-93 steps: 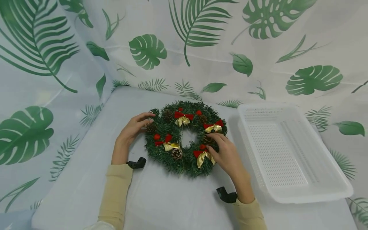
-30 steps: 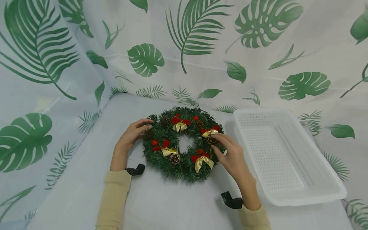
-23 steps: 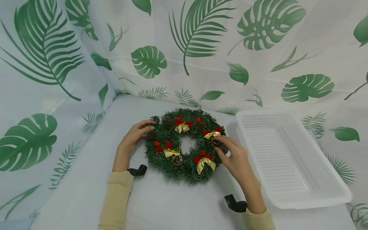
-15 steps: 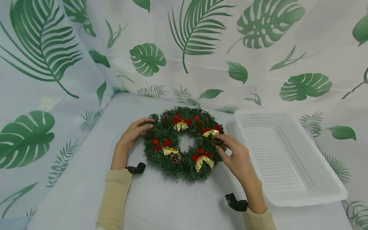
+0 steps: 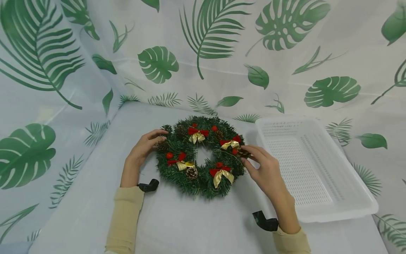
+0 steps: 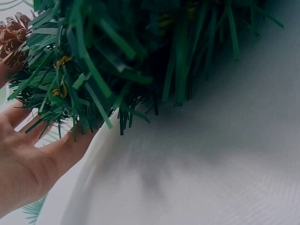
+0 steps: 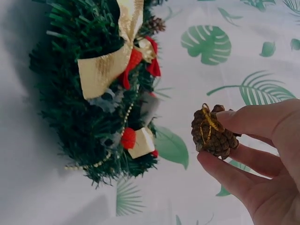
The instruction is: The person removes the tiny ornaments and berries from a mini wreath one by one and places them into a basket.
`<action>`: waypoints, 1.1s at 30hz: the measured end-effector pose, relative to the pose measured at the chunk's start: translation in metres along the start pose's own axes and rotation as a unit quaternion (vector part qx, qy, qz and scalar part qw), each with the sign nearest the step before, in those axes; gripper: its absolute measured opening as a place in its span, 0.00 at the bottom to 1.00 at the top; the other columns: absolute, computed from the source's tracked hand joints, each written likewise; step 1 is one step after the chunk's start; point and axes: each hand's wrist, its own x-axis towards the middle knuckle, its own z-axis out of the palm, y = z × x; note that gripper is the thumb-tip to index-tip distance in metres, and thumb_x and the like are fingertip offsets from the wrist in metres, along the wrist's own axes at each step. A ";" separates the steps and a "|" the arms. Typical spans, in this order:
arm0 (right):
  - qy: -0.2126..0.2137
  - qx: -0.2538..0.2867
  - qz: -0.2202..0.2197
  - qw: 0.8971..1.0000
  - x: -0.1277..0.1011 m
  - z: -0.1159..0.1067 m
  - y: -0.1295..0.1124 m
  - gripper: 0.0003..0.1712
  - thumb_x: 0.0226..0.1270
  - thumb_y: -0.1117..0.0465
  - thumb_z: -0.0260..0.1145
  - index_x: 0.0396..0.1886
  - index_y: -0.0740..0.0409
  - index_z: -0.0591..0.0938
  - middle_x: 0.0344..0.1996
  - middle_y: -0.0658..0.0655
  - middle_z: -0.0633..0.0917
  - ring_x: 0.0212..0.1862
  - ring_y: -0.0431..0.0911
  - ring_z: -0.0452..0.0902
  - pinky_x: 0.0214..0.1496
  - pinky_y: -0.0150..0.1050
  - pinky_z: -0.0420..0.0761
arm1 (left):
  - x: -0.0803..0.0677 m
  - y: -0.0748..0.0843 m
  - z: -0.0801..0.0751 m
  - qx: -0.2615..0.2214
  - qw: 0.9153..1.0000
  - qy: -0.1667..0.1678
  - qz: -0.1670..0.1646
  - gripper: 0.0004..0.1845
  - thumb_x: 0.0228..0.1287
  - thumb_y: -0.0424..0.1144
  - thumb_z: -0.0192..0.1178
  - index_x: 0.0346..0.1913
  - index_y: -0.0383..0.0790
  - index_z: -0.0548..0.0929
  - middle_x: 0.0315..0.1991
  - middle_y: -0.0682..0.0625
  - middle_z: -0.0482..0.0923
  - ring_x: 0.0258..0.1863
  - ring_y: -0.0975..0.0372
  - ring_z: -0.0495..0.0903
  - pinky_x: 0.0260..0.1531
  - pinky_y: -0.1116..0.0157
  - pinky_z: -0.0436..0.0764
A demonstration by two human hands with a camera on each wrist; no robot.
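A green tinsel wreath (image 5: 177, 181) with red-and-gold bows, red berries and pine cones lies mid-table. My left hand (image 5: 142, 148) holds its left edge beside a pine cone; in the left wrist view, fingers (image 6: 70, 147) show on either side of the greenery. Over the wreath's right edge, my right hand (image 5: 268, 171) pinches a brown pine cone (image 5: 243, 152) between thumb and fingers. The right wrist view shows this pine cone (image 7: 213, 136) apart from the greenery, a gold cord looped on it. A string of gold beads (image 7: 129, 115) runs along the wreath.
A white perforated plastic basket (image 5: 336, 213) stands to the right of the wreath, close by the right forearm. Behind the white table (image 5: 190, 225) hangs a leaf-printed cloth (image 5: 222, 84). Black camera mounts (image 5: 265, 223) sit at the wrists.
My right hand has drawn the pine cone outward to the right from between the two right-hand bows, where a red berry now shows. The left hand has stayed at the wreath's left edge.
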 end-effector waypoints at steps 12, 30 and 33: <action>-0.016 0.028 0.009 0.999 0.005 -0.018 0.006 0.29 0.49 0.83 0.77 0.53 0.70 0.85 0.49 0.64 0.88 0.49 0.56 0.88 0.48 0.31 0.83 | 0.001 0.001 -0.004 0.002 1.000 -0.001 0.000 0.23 0.77 0.46 0.60 0.69 0.43 0.77 0.81 0.49 0.56 0.70 0.47 0.65 0.67 0.41 0.68; -0.043 0.077 0.041 0.995 0.007 -0.038 0.013 0.29 0.49 0.83 0.77 0.53 0.64 0.87 0.47 0.59 0.90 0.47 0.52 0.88 0.45 0.25 0.83 | -0.001 -0.001 -0.002 0.002 1.000 0.000 0.001 0.24 0.76 0.45 0.61 0.69 0.42 0.77 0.79 0.49 0.59 0.67 0.47 0.67 0.63 0.45 0.69; -0.046 0.080 0.031 0.995 0.008 -0.040 0.015 0.28 0.49 0.82 0.77 0.52 0.64 0.87 0.47 0.59 0.90 0.46 0.52 0.88 0.45 0.25 0.83 | -0.001 -0.001 -0.002 0.003 1.000 -0.002 0.003 0.23 0.76 0.44 0.61 0.70 0.42 0.76 0.79 0.48 0.59 0.66 0.48 0.68 0.62 0.47 0.70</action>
